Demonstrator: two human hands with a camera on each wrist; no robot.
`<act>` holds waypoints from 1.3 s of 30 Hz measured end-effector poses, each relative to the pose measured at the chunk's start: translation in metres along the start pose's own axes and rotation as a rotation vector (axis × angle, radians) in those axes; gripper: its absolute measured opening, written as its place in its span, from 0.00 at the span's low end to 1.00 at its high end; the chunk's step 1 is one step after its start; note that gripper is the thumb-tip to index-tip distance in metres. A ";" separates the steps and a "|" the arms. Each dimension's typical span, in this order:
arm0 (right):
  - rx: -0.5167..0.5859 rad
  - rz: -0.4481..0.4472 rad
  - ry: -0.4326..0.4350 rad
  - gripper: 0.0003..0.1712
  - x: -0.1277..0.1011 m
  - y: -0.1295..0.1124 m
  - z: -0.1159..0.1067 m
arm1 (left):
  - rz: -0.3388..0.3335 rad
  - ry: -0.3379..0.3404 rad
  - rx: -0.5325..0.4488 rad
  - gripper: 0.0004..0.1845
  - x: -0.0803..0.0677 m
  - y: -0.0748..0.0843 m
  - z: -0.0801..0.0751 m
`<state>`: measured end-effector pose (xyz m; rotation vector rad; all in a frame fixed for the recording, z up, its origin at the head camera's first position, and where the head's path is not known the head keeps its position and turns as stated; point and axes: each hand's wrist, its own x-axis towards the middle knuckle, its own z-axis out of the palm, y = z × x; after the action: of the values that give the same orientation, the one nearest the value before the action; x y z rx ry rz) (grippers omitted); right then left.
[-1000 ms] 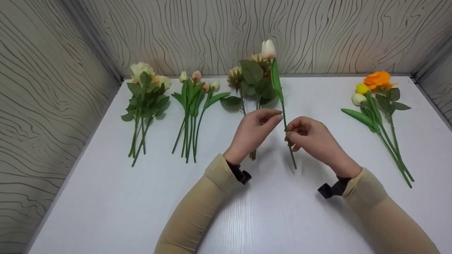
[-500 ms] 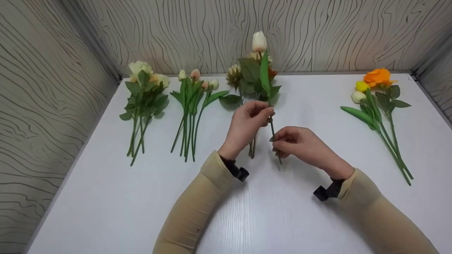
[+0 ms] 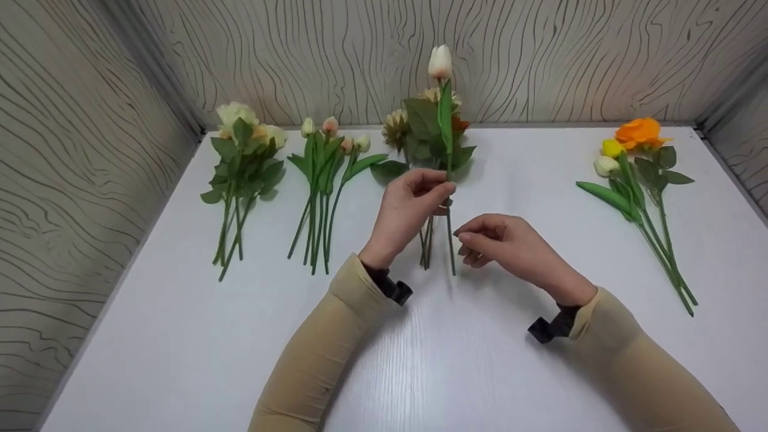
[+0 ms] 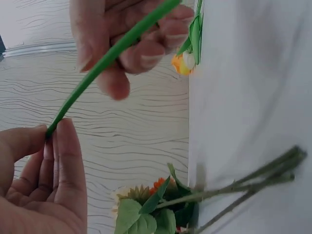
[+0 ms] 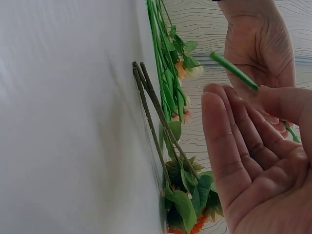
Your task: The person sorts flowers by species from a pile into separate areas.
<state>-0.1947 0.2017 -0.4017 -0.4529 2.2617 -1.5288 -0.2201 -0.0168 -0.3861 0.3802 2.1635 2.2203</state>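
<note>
My left hand (image 3: 408, 207) pinches the green stem of a white tulip (image 3: 440, 62) between thumb and fingers, just below its leaf. The flower stands nearly upright over the table, blushed pink at its base. In the left wrist view the bare stem (image 4: 114, 51) slants up from the pinch. Just right of its lower part is my right hand (image 3: 510, 249), fingers loosely bent and holding nothing. In the right wrist view its palm (image 5: 263, 190) shows bare, and the thumb overlaps the stem. Behind the tulip lies a bunch of cream and orange flowers (image 3: 395, 129) with broad leaves, partly hidden.
Farther left on the white table (image 3: 180, 342) lie a bunch of pale tulips (image 3: 324, 162) and a bunch of cream roses (image 3: 240, 150). At the right is a group with an orange flower (image 3: 641, 133) and yellow and white tulips. A patterned wall (image 3: 336, 54) closes the back.
The tulip has moved left and become more upright. My left hand has gone from beside the stem to pinching it, and my right fingers have let go of the lower stem.
</note>
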 end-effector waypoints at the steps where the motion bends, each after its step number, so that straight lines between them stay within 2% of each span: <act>1: 0.006 -0.004 0.004 0.24 0.000 0.000 0.000 | -0.001 0.004 0.036 0.11 0.000 0.002 -0.007; 4: 0.019 -0.003 0.013 0.24 -0.001 -0.001 -0.001 | -0.004 0.015 0.197 0.12 0.002 0.008 -0.034; 8: 0.026 -0.008 0.005 0.23 0.001 0.001 -0.002 | -0.009 0.081 0.538 0.11 0.005 0.014 -0.079; 11: 0.024 -0.007 0.005 0.22 0.002 0.003 -0.003 | -0.028 0.141 0.785 0.11 0.009 0.012 -0.111; 13: 0.019 -0.008 0.002 0.22 0.003 0.004 -0.003 | -0.053 0.159 0.885 0.11 0.011 0.008 -0.128; 16: 0.019 -0.002 -0.003 0.21 0.005 0.006 -0.002 | -0.115 0.160 0.955 0.11 0.012 -0.002 -0.145; 20: 0.021 0.003 -0.013 0.21 0.005 0.008 -0.001 | -0.167 0.159 1.043 0.11 0.015 -0.014 -0.155; 25: 0.016 0.011 -0.010 0.20 0.006 0.012 0.000 | -0.189 0.156 1.148 0.09 0.017 -0.027 -0.155; 31: 0.009 0.013 -0.012 0.21 0.007 0.014 0.001 | -0.208 0.139 1.158 0.11 0.018 -0.035 -0.151; 39: 0.010 0.029 -0.001 0.21 0.008 0.013 0.001 | -0.213 0.122 1.126 0.09 0.019 -0.037 -0.150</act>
<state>-0.2018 0.2023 -0.4152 -0.4157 2.2490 -1.5253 -0.2723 -0.1588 -0.4206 -0.0119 3.1042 0.7450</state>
